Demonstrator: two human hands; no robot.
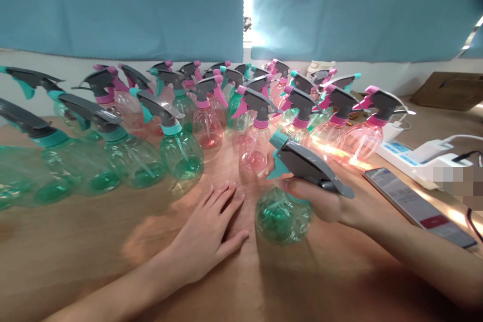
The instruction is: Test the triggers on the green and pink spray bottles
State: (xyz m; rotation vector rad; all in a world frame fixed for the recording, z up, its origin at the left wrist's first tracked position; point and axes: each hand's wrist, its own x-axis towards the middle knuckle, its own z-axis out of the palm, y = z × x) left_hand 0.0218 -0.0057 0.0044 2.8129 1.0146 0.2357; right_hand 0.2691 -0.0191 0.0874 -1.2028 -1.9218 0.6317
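My right hand (320, 198) is closed around the neck of a green spray bottle (283, 216) with a grey and teal trigger head. The bottle tilts, its nozzle toward the upper left, and its base shows toward me. Flat on the table lies my left hand (211, 229), fingers spread, holding nothing. Just beyond it stands another green spray bottle (181, 156) with a teal collar. Ahead of the held bottle is a pink spray bottle (254, 148), upright.
Several more green bottles (138, 161) line the left, and several pink bottles (364, 136) stand at the right and back. A phone (418, 206) lies on the wooden table (211, 292) near a white power strip (403, 158). A brown cardboard box (449, 90) sits at the far right. Blue blinds (124, 10) hang behind.
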